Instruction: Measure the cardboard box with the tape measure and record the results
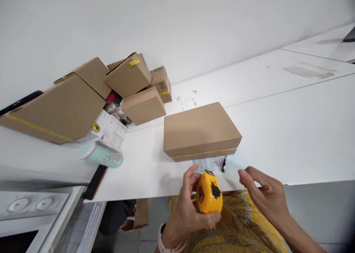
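Observation:
In my left hand [188,205] is a yellow tape measure [210,192] with a black slide button. My thumb lies along its lower edge and my fingers reach round its left side. To the right of it, apart from the tape measure, my right hand [266,192] is closed, with thumb and forefinger together and nothing visible in them. A closed cardboard box [201,129] with a yellow tape strip lies on the white table just beyond both hands. Partly under its near edge is a printed sheet [205,165], with a black pen [224,164] on it.
Several cardboard boxes [129,77] are piled at the back left against the wall. A mint-green tumbler [102,155] stands by the table's left edge, near a white carton [109,131]. A white appliance with knobs [30,205] is at lower left. The white table [291,134] stretches right.

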`<state>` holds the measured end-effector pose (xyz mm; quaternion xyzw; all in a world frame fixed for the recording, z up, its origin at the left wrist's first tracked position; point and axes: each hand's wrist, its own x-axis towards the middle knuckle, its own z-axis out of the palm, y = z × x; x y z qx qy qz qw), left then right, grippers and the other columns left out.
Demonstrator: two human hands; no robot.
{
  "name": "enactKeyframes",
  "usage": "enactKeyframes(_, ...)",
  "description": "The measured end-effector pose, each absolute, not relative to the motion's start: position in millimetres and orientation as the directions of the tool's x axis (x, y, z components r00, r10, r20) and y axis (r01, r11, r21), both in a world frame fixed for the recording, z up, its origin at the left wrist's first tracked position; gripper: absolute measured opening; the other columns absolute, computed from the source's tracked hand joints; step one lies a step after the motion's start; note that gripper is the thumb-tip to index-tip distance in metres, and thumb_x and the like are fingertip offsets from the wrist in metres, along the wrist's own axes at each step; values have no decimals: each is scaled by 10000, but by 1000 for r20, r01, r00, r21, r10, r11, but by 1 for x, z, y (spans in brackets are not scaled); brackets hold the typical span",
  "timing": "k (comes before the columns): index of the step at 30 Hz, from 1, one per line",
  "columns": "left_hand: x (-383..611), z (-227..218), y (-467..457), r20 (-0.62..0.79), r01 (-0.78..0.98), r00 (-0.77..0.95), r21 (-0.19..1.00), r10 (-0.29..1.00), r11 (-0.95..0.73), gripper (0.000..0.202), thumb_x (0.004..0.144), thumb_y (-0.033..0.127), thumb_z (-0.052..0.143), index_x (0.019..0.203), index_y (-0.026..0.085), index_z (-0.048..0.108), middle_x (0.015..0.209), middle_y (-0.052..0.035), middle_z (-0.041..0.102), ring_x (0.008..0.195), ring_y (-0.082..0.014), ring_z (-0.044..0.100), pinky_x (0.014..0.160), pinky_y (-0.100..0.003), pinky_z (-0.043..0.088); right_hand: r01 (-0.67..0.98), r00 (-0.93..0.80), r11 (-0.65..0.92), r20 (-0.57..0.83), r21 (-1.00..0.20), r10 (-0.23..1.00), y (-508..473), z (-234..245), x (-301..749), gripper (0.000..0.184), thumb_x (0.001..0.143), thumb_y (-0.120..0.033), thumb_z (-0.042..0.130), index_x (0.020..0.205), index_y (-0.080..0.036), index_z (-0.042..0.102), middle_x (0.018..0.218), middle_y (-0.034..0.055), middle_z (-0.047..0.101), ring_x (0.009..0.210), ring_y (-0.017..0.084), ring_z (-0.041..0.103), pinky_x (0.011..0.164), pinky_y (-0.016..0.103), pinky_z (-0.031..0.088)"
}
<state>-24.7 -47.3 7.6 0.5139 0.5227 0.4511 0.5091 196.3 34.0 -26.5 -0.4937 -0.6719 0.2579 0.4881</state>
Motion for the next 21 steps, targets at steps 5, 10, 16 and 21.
enactKeyframes(5,-43,40,3,473,524,-191,790,860,-319,818,767,420,853,1464,283,447,1379,-131,616,1138,-294,659,961,-422,549,639,-20,169,203,-750,979,64,-69,202,439,947,-645,514,698,-282,508,615,0,579,546,212,549,516,348,397)
enactKeyframes(10,-49,59,86,710,864,-30,372,704,-339,663,919,317,715,1506,256,414,1456,-134,596,1334,-302,583,1111,-471,479,810,-66,173,206,-560,976,79,-91,179,423,911,-697,512,798,-300,422,753,56,653,769,324,669,571,390,422)
enactKeyframes(16,-49,39,114,421,924,127,280,898,-262,730,904,545,727,1508,254,440,1620,-173,421,1421,-385,472,1135,-595,418,867,-86,142,138,-477,987,83,-93,176,163,986,-406,443,880,-283,435,802,66,681,796,303,676,562,360,363)
enactKeyframes(21,-48,32,112,372,939,214,178,903,-296,1081,740,666,838,1584,234,317,1679,-204,301,1495,-424,360,1186,-623,350,871,-99,134,98,-472,990,86,-97,182,144,989,-385,449,942,-258,499,857,71,702,798,270,672,553,323,328)
